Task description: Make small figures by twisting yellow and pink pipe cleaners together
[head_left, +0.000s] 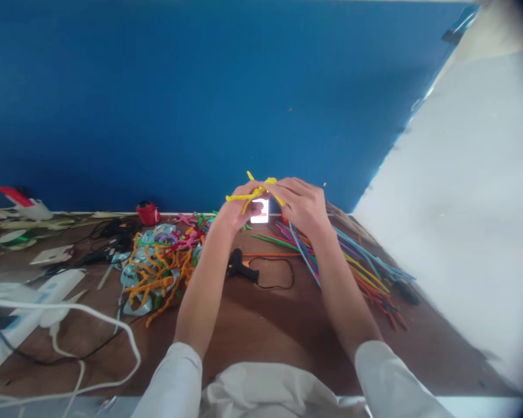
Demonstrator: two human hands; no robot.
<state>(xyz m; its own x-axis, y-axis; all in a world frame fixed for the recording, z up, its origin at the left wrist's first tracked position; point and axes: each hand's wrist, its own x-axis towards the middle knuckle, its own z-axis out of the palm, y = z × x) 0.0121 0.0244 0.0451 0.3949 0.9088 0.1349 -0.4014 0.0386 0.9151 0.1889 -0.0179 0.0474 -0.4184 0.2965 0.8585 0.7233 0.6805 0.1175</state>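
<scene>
Above the far part of the table, both hands are raised around a twisted yellow pipe cleaner (258, 191) with several ends sticking out. My left hand (237, 210) is closed on its left side, with the ends jutting past the fingers. From the other side my right hand (304, 203) pinches it, the fingertips bent over its right end. A small bright screen (260, 217) glows behind and below the hands. On the table under them lies a black glue gun (243, 268) with a looping cord.
Left of my arm sits a heap of orange pipe cleaners (159, 284) tangled with pale blue ribbon. Loose coloured pipe cleaners (366, 270) spread under my right arm. A white power strip (56, 293) with cables occupies the left, and a red container (148, 213) stands by the blue wall (200, 104).
</scene>
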